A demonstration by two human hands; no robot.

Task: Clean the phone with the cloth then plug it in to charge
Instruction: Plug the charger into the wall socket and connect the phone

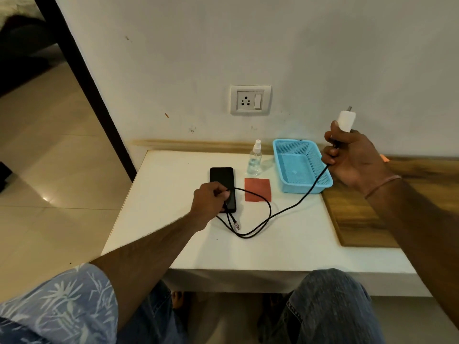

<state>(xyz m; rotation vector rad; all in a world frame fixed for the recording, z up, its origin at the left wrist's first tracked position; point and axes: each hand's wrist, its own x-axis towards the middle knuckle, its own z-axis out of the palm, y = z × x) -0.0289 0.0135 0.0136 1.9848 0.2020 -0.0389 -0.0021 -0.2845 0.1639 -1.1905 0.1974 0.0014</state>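
One black phone (221, 184), screen dark, lies flat on the white table (173, 194), just left of one reddish square cloth (257, 189). My left hand (210, 202) pinches the one black cable (273, 214) over the phone's near end. My right hand (352, 157) grips one white charger (346, 121), held up above the table.

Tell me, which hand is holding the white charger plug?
The right hand, raised, grips the charger plug; the left hand is down at the phone, pinching the cable.
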